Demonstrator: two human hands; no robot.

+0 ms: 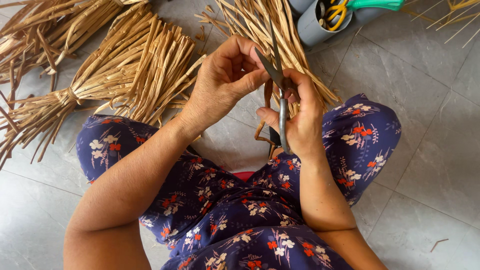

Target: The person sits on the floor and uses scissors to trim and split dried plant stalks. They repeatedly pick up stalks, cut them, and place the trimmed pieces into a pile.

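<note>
Head view, person seated on grey tiled floor (pixel 425 165), knees apart in a dark blue floral garment (pixel 235 215). Right hand (pixel 297 117) closed around the handles of dark metal scissors (pixel 280 82), blades parted and pointing up and away. Left hand (pixel 225 80) curled, fingertips pinched at the blades; whatever strip they hold is hidden behind the fingers. A brown strip (pixel 267 100) hangs below the two hands, between the knees. Behind the hands, loose dried straw strips (pixel 260 25) fan out on the floor. To the left, tied straw bundles (pixel 100 75) lie side by side. Top right: grey container (pixel 312 25) holding yellow-handled scissors (pixel 337 12) and a green-handled tool (pixel 375 5).
</note>
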